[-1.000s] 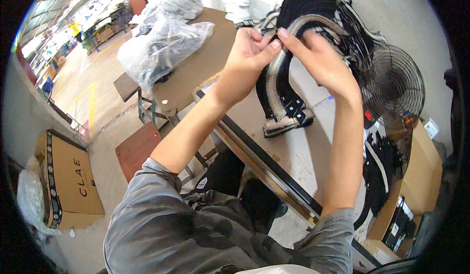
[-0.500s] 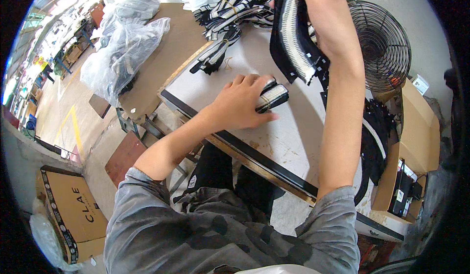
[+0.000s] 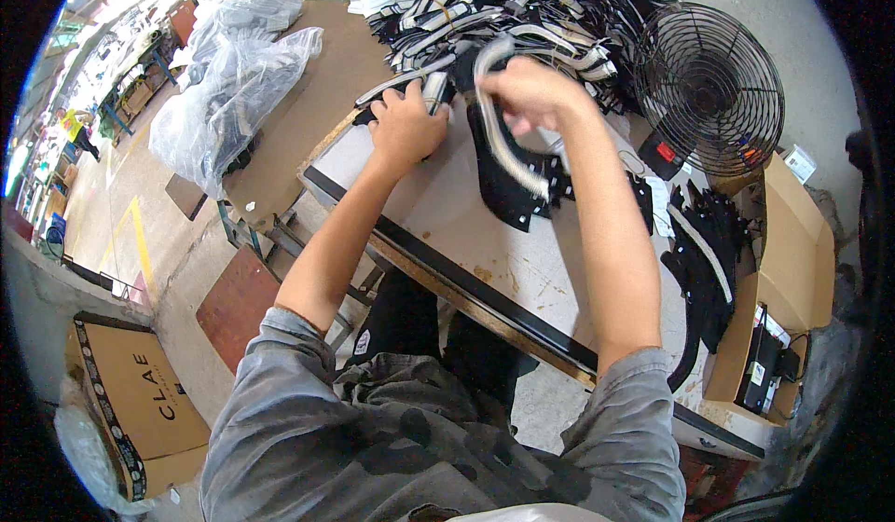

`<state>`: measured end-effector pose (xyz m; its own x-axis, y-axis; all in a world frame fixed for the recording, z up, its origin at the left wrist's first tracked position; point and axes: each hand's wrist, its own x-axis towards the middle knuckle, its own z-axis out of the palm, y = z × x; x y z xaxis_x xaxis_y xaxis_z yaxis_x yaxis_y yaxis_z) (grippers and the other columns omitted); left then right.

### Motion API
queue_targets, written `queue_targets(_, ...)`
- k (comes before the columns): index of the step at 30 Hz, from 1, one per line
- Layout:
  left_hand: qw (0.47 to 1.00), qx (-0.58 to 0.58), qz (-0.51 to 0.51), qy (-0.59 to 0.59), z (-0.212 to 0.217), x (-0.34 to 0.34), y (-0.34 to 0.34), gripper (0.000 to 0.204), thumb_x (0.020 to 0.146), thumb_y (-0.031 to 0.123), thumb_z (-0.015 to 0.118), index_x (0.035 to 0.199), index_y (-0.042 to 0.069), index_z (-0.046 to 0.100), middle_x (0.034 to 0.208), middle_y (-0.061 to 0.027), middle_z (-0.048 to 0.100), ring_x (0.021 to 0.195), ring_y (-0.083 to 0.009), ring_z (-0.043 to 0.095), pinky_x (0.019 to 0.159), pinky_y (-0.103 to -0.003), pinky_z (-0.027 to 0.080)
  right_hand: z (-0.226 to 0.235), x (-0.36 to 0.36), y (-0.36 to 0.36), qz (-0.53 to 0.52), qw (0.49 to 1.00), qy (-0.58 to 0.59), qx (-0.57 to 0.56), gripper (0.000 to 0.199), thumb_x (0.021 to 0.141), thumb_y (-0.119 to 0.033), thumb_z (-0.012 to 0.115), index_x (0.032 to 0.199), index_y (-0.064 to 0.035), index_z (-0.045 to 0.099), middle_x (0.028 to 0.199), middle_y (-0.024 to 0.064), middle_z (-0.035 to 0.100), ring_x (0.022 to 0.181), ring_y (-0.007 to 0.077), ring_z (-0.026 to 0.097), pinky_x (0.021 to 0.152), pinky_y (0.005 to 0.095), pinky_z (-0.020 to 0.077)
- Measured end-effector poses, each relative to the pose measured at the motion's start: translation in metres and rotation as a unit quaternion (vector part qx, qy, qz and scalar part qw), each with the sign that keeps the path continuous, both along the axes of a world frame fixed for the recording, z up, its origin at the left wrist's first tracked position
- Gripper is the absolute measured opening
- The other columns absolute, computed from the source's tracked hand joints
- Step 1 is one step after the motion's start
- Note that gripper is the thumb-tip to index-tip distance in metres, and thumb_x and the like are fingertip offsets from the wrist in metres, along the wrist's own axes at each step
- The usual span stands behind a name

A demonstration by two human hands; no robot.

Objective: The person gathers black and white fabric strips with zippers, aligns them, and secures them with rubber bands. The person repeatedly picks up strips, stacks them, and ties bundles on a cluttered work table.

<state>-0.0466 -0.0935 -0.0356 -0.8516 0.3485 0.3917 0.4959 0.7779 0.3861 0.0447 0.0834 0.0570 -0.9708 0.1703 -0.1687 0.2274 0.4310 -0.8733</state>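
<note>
At the left part of the table (image 3: 466, 214), my left hand (image 3: 408, 130) is closed around a small banded bundle of black-and-white fabric pieces (image 3: 434, 89). Its fingers hide most of that bundle. To the right, my right hand (image 3: 536, 98) pinches the upper part of a curved black fabric piece with a white ribbed strip (image 3: 508, 163). This piece hangs over the table and is smeared by motion. Behind both hands lies a large heap of similar black-and-white pieces (image 3: 559, 33), some tied with thin bands.
A black wire-cage fan (image 3: 713, 89) stands at the right. Near it are more black pieces (image 3: 704, 242) and an open cardboard box (image 3: 797, 252) holding a black device. Clear plastic bags (image 3: 233, 103) lie on the brown board at left. A closed carton (image 3: 144, 391) stands lower left.
My left hand has moved away from me and left with the bundle, up to the heap. The right hand has come down and left with its fabric piece, uncovering the heap.
</note>
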Motion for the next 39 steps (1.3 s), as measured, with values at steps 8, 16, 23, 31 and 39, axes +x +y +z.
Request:
queue_targets(8, 0.974, -0.129, -0.185, -0.013, -0.003, -0.025, -0.005, 0.064, 0.101, 0.046, 0.053, 0.146, 0.001, 0.056, 0.13, -0.0412, 0.057, 0.124, -0.0608, 0.051, 0.107, -0.065, 0.045, -0.043, -0.022, 0.0, -0.011, 0.997, -0.073, -0.033, 0.023, 0.097, -0.013, 0.069, 0.108, 0.0076, 0.069, 0.089, 0.0134, 0.07, 0.067, 0.0227, 0.072, 0.059, 0.0429, 0.0671)
queue_targets(16, 0.985, 0.01, -0.031, 0.169, 0.041, -0.05, -0.016, 0.044, 0.096, 0.04, 0.061, 0.124, 0.009, 0.074, 0.119, -0.0248, 0.072, 0.114, -0.0525, 0.065, 0.1, -0.062, 0.053, -0.037, -0.014, 0.005, -0.026, 0.993, -0.108, -0.037, 0.027, 0.092, -0.019, 0.079, 0.106, 0.0023, 0.072, 0.089, 0.0083, 0.07, 0.074, 0.0196, 0.072, 0.063, 0.0396, 0.067)
queue_targets(23, 0.989, -0.092, -0.071, -0.086, 0.035, -0.109, -0.027, 0.05, 0.09, 0.044, 0.074, 0.12, 0.004, 0.075, 0.122, -0.0247, 0.074, 0.12, -0.0395, 0.07, 0.101, -0.052, 0.055, -0.027, -0.009, 0.0, -0.01, 0.994, -0.081, 0.068, 0.05, 0.082, -0.03, 0.087, 0.111, 0.0083, 0.071, 0.101, 0.0178, 0.07, 0.086, 0.0244, 0.07, 0.062, 0.0399, 0.0645)
queue_targets(31, 0.979, 0.147, -0.104, -0.099, 0.087, -0.054, -0.022, 0.056, 0.095, 0.042, 0.073, 0.118, -0.009, 0.072, 0.096, -0.0257, 0.077, 0.087, -0.0333, 0.077, 0.08, -0.042, 0.06, -0.016, -0.001, 0.047, -0.103, 0.993, 0.043, -0.036, 0.048, 0.081, -0.026, 0.088, 0.11, 0.0077, 0.07, 0.096, 0.0139, 0.067, 0.083, 0.0245, 0.067, 0.064, 0.0415, 0.065)
queue_targets(39, 0.93, -0.057, -0.299, -0.205, 0.087, 0.025, 0.001, 0.057, 0.106, 0.049, 0.054, 0.103, -0.002, 0.079, 0.089, -0.0215, 0.078, 0.086, -0.0367, 0.074, 0.085, -0.044, 0.058, -0.035, -0.001, 0.06, -0.057, 0.991, -0.118, 0.04, 0.04, 0.086, -0.023, 0.086, 0.11, 0.0015, 0.064, 0.088, 0.005, 0.057, 0.075, 0.0166, 0.061, 0.061, 0.0382, 0.0615)
